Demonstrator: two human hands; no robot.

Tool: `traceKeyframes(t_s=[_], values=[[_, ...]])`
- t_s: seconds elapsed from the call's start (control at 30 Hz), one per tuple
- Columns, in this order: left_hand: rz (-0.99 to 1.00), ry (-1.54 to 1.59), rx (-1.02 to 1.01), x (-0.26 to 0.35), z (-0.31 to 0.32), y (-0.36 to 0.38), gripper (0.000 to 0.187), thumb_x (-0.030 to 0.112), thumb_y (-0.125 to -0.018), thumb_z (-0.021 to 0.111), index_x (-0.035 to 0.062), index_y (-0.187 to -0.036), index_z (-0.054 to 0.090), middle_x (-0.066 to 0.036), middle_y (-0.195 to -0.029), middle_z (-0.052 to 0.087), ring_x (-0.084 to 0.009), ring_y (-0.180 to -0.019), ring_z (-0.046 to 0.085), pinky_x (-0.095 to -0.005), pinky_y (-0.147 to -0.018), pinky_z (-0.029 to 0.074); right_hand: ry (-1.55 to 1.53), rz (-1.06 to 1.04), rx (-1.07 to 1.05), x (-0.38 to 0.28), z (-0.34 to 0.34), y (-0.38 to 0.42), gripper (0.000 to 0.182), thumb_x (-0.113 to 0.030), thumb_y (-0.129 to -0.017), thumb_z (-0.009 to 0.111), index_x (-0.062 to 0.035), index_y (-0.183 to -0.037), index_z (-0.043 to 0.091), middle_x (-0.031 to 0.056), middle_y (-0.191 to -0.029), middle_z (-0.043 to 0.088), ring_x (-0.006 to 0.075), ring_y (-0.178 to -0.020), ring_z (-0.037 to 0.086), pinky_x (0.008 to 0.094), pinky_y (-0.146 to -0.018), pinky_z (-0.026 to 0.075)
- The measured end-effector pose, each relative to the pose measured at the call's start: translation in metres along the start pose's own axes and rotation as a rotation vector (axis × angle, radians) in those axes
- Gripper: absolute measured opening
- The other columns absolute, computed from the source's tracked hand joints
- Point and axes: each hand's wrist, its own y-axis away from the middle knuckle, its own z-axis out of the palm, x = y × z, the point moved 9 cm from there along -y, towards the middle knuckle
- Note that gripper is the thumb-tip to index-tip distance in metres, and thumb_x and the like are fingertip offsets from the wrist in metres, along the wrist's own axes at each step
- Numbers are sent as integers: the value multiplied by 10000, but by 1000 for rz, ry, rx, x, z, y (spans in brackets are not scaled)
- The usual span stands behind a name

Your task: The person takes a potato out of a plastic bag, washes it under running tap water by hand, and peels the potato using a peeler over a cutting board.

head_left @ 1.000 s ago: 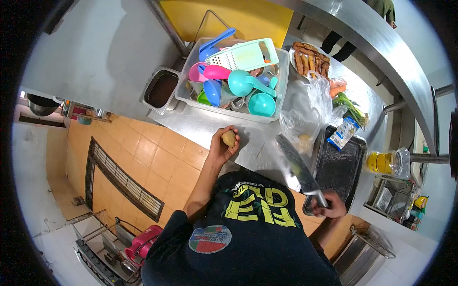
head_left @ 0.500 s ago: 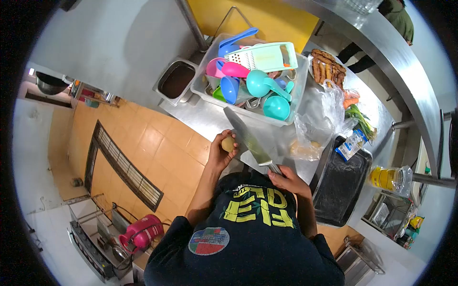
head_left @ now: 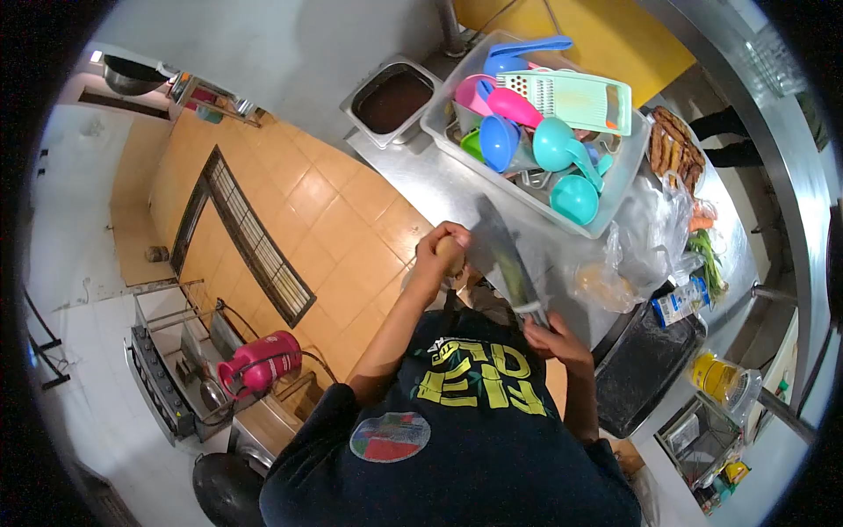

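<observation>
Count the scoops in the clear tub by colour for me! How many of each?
In the clear tub, scoops I can make out:
Pink scoops: 2
Blue scoops: 2
Teal scoops: 2
Green scoop: 1
Total: 7, though some may be hidden underneath.

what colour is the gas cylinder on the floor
Pink-red gas cylinder, seen in the head view, low on the left near the stove.

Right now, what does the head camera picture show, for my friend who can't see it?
A person in a dark shirt holds a small potato in the left hand and a big knife in the right hand, over a steel counter. Behind sits a clear tub of colourful plastic scoops.
</observation>
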Motion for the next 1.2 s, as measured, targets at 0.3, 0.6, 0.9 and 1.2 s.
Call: traceKeyframes(t_s=[0.3, 0.6, 0.9, 1.2], values=[[-17, 1354, -228, 79, -53, 7, 332, 385, -886, 617, 111, -1061, 555, -49, -1035, 534, -185, -890, 552, -312, -660, 478, -214, -182, 58, -2, 5, -8, 156, -155, -949, 658, -87, -1007, 530, -19, -751, 518, 43, -586, 430, 241, -495, 308], [285, 1374, -133, 144, -197, 49, 385, 427, -893, 627, 122, -1127, 603, -23, -1165, 627, -186, -1028, 597, -382, -890, 534, 320, -367, -171, -108, 240, -144, 284, -263, -1032, 543, -75, -838, 454, -31, -649, 409, 48, -524, 332, 228, -457, 269], [409, 1277, -72, 164, -331, 100, 301, 375, -965, 530, 172, -1165, 625, -4, -1241, 629, -228, -1117, 617, -406, -856, 555, 287, -287, -278, -83, 381, -231, 274, -319, -1092, 382, -69, -997, 439, -1, -675, 404, 51, -512, 351, 206, -441, 295], [507, 1250, 95, 128, -448, 121, 222, 346, -1045, 499, 182, -899, 525, 47, -887, 540, -168, -911, 577, -354, -675, 528, 261, -345, -298, -87, 453, -287, 329, -404, -1071, 421, -87, -981, 434, -8, -659, 399, 68, -467, 347, 229, -429, 312]])
